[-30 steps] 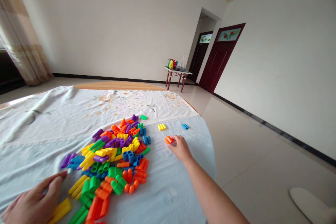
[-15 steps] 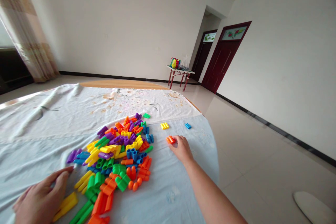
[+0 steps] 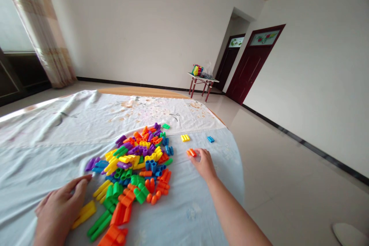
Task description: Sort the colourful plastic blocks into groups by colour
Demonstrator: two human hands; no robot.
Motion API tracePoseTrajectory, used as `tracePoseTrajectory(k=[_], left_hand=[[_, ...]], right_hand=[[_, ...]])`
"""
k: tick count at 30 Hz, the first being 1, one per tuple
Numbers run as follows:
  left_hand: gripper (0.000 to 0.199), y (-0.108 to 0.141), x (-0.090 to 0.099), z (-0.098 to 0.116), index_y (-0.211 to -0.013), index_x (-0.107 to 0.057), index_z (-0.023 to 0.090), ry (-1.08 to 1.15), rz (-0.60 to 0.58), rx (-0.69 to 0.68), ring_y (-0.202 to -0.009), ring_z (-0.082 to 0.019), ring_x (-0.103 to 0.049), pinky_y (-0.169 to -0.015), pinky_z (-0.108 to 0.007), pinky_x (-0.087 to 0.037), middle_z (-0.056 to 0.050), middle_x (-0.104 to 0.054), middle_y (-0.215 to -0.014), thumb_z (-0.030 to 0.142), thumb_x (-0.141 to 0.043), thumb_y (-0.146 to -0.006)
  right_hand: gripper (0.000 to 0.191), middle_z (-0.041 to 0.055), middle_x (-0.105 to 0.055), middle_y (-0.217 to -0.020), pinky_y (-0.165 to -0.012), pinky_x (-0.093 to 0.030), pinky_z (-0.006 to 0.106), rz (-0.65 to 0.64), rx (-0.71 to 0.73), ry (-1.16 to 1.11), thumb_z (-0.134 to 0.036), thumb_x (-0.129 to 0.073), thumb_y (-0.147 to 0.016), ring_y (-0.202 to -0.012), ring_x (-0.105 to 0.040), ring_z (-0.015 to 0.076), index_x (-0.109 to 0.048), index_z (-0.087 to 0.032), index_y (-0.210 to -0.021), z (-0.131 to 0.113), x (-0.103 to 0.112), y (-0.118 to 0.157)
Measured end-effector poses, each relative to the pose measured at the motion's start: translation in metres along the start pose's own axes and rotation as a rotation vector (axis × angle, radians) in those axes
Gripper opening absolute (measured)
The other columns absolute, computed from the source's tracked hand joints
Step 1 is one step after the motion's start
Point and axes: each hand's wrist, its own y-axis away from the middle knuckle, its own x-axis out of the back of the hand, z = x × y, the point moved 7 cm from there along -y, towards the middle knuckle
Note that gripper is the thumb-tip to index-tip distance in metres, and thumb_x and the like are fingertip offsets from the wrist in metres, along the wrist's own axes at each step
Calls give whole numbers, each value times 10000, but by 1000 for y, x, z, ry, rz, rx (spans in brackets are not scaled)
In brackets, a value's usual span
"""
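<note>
My right hand pinches an orange plastic building block between thumb and fingertips, at the level of the cloth right of the pile. Beyond it lie a yellow block and a blue block, apart from each other. My left hand rests on the cloth at the near left, fingers stretched forward, with nothing seen in it. Close beside its thumb is a long yellow block. Between both hands spreads a heap of tube-shaped blocks in orange, green, yellow, blue and purple.
A light blue and white floral tablecloth covers the round wooden table. One green block lies behind the heap. Across the room, a small table carries a colourful bag. A pale round object shows at the lower right.
The view has swung slightly left, so everything sits a little further right. Relative to the blocks, both hands look nearly unmoved, and the right one still holds the orange block.
</note>
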Motion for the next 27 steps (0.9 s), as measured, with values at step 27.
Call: tracePoseTrajectory(k=[27], left_hand=[[440,13,9,13,-1019,-675,253,158,-2,-6,-1040,-237,-567,-1046,-432,-253,-51,-717,-897,432,-327,-819]], right_hand=[[280,119,-603,-1078,-937,-436,435,69,170,-32,-175,-519,-804,-1061,-522,247,-613,-181,-1067,-32,-2,17]])
